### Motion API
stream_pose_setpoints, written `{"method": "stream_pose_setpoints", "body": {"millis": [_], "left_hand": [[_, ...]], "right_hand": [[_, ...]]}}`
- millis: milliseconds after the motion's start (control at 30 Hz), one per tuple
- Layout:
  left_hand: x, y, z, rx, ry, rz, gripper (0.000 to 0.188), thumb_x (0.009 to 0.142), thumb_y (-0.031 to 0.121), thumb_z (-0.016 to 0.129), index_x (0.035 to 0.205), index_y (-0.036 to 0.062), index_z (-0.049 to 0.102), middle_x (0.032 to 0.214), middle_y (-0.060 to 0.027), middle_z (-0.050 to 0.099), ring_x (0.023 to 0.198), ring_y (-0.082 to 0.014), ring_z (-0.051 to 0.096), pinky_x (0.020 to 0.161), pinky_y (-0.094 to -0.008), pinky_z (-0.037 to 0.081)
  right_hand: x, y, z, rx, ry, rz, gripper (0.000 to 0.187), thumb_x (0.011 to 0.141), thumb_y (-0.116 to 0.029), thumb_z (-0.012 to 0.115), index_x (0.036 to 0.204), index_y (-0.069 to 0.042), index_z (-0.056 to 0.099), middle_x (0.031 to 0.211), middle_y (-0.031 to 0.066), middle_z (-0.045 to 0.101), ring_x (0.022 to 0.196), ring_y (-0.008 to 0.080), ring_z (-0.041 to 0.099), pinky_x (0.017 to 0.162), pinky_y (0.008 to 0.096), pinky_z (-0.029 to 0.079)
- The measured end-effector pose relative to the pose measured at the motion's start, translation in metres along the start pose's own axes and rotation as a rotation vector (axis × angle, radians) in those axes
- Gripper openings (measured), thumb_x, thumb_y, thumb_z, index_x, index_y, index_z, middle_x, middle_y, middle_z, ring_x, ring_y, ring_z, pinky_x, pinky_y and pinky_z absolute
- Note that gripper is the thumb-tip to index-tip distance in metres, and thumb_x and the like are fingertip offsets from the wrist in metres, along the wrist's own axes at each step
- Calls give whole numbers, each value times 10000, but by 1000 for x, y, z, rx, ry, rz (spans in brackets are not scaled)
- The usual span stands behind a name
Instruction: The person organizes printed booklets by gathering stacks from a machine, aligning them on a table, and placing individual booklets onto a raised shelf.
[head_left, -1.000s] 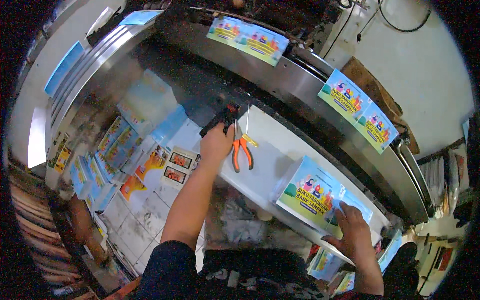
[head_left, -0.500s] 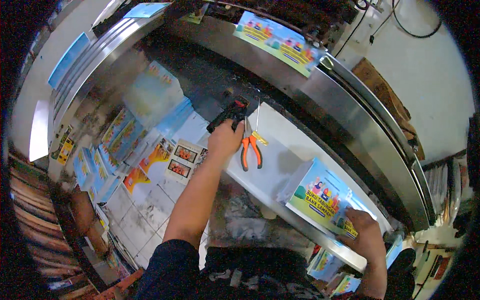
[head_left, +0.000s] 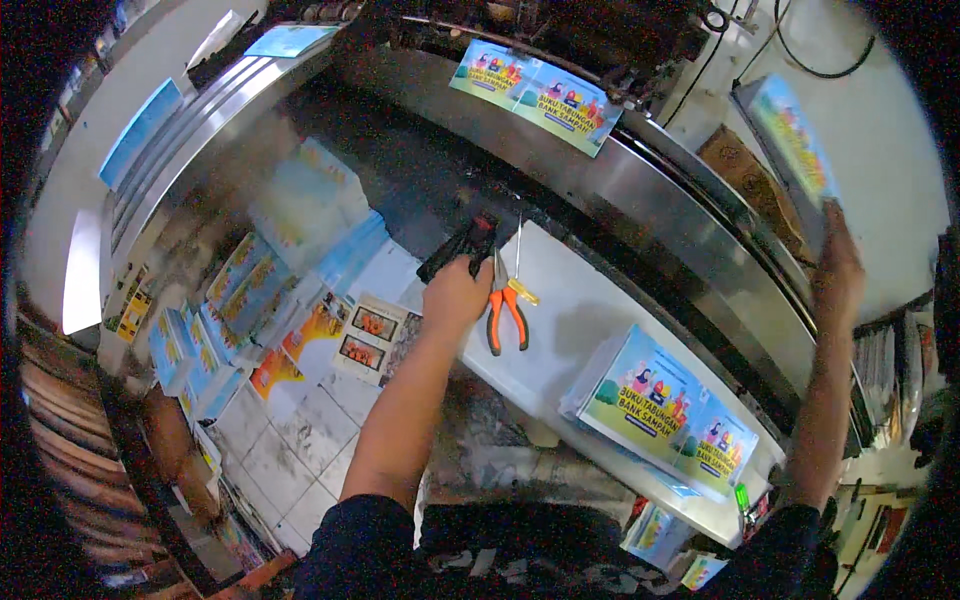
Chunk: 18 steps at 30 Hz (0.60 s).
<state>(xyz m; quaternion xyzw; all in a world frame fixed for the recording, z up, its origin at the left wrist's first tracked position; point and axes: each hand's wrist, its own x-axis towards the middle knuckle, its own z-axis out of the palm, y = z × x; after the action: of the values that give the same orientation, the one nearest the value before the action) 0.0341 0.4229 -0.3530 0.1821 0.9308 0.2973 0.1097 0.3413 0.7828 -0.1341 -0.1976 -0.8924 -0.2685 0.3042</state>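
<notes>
My left hand [head_left: 455,298] is closed around a black hand-sized device [head_left: 462,250] with a reddish part, at the far left end of a white tabletop [head_left: 575,285]; its exact kind does not show. Beside it lie pliers [head_left: 507,325] with orange and black handles, and a screwdriver [head_left: 526,293] with a yellowish handle. Up at the right, my right hand [head_left: 842,260] grips a printed cover sheet [head_left: 788,135] by its lower end, slightly blurred. A stack of matching blue and green printed covers [head_left: 655,400] rests on the right half of the tabletop.
A long metal rail [head_left: 690,200] curves behind the tabletop, with another printed cover [head_left: 540,95] lying across its upper end. Piles of printed sheets [head_left: 240,275] stand to the left above a tiled floor [head_left: 310,440]. Cables [head_left: 790,50] hang at the upper right.
My right hand has left the stack and risen to the upper right with a cover sheet in it. My left hand stays on the black device.
</notes>
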Motion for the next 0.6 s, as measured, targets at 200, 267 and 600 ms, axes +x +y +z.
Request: {"method": "stream_pose_setpoints", "body": {"millis": [200, 267, 600], "left_hand": [[-1, 3, 1, -8, 35, 40, 509, 893, 461, 491, 1074, 8, 637, 971, -257, 660, 925, -402, 641, 840, -481, 498], [-3, 0, 0, -3, 52, 49, 503, 893, 457, 491, 1049, 4, 643, 953, -262, 660, 909, -397, 645, 826, -476, 505], [-4, 6, 0, 55, 7, 20, 491, 904, 460, 470, 1002, 16, 658, 953, -244, 665, 908, -388, 648, 810, -478, 506]], "right_hand": [[-73, -77, 52, 187, -465, 183, 397, 831, -89, 603, 1225, -59, 572, 1138, 193, 630, 1031, 355, 613, 856, 434, 502], [-83, -93, 13, 291, -573, 208, 408, 797, -117, 644, 1192, -37, 582, 1122, 216, 629, 1032, 371, 610, 866, 423, 499], [-158, -150, -125, 451, -885, -69, 902, 501, -332, 889, 1273, -45, 524, 1332, 207, 493, 1167, 401, 503, 964, 450, 456]]}}
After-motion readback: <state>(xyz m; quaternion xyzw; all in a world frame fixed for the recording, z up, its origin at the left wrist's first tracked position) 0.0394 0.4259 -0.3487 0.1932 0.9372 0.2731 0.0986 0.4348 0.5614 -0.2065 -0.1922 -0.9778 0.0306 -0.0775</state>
